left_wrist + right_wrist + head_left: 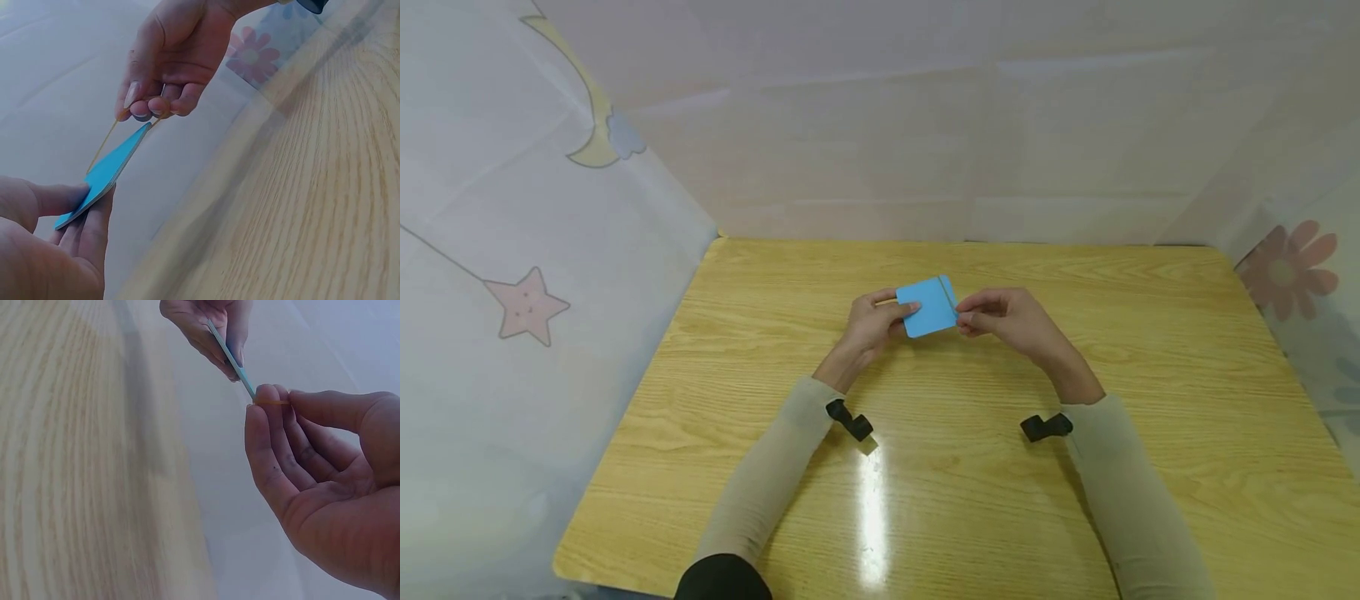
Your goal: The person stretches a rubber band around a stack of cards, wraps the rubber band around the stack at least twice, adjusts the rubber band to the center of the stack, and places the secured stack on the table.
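Observation:
My left hand [871, 325] pinches a thin blue square pad [928, 310] with rounded corners, thumb on its face and fingers beneath. A yellowish rubber band [946, 293] crosses the pad near its right edge. With thumb and fingertips, my right hand [1017, 321] pinches the band beside that edge. In the left wrist view the rubber band [102, 147] is stretched away from the blue pad [115, 162]. Edge-on in the right wrist view, the blue pad [229, 355] looks thin, and a short orange stretch of band [274, 402] spans the right fingers.
Both hands are above a wood-grain table [760, 325], towards its far side. Pale sheets [865, 150] hang behind and at both sides, printed with a moon, a star and a flower. Small black devices [1047, 427] sit at both wrists.

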Tool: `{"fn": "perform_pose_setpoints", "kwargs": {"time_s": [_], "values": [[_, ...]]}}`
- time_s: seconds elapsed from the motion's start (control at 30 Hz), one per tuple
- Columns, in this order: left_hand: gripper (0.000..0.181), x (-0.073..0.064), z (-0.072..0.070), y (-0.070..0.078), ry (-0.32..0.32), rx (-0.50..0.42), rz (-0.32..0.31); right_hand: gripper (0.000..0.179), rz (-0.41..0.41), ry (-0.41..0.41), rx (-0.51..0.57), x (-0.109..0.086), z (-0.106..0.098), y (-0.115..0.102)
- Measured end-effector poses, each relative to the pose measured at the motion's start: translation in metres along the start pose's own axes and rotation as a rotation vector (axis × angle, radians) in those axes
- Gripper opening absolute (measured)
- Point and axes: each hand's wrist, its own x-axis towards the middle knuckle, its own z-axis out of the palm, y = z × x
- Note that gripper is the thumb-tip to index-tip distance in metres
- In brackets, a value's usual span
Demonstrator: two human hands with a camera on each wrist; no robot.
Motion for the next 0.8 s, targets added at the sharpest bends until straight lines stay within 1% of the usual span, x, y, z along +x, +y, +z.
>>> {"fn": "perform_pose_setpoints", "kwargs": {"time_s": [0.17,0.3,0.4,0.53,0.6,0.7,0.8], "values": [[0.040,0.000,-0.001,0.001,0.029,-0.003,0.011,0.028,-0.024,0.003,-0.005,0.001,0.004,0.002],[0.042,0.000,0.000,0.002,0.041,-0.018,0.023,0.027,-0.068,0.014,-0.007,0.001,0.009,0.004],[0.040,-0.001,0.001,0.004,0.057,-0.033,0.037,0.024,-0.140,0.019,-0.023,0.000,0.013,0.006],[0.037,-0.002,0.001,0.006,0.083,-0.037,0.044,0.019,-0.253,0.020,-0.094,-0.001,0.018,0.008],[0.036,-0.002,0.000,0.007,0.087,-0.036,0.045,0.019,-0.285,0.024,-0.131,-0.001,0.020,0.009],[0.035,-0.002,0.000,0.007,0.081,-0.024,0.045,0.022,-0.300,0.042,-0.164,0.000,0.022,0.011],[0.033,-0.001,0.000,0.006,0.069,-0.012,0.046,0.024,-0.295,0.073,-0.184,0.001,0.024,0.013]]}}
